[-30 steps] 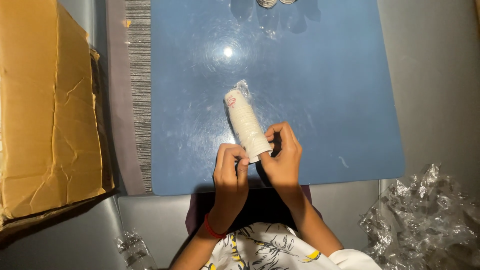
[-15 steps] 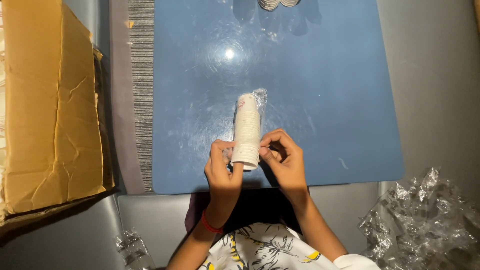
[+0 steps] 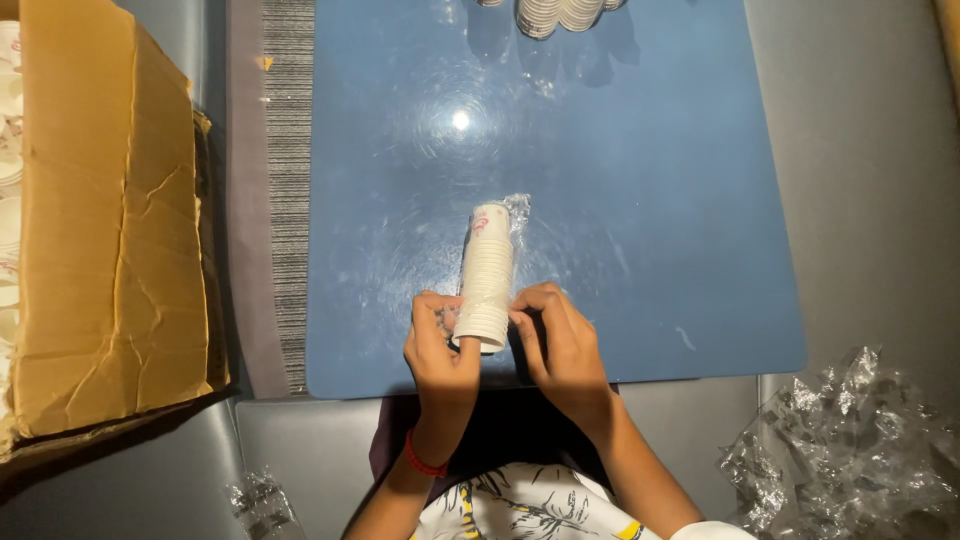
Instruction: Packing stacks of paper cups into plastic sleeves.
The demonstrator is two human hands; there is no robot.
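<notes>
Blue tabletop (image 3: 650, 200) under a ceiling light's glare, two hands at a sleeve of paper cups.

From the head camera: a stack of white paper cups (image 3: 486, 275) lies on its side near the front edge, its far end in clear plastic wrap (image 3: 516, 212). The left hand (image 3: 440, 350) and right hand (image 3: 560, 345) close their fingers on the near end from either side. More cups (image 3: 560, 14) sit at the far edge; a cardboard box (image 3: 110, 230) stands left, crumpled plastic (image 3: 850, 445) lies right.
</notes>
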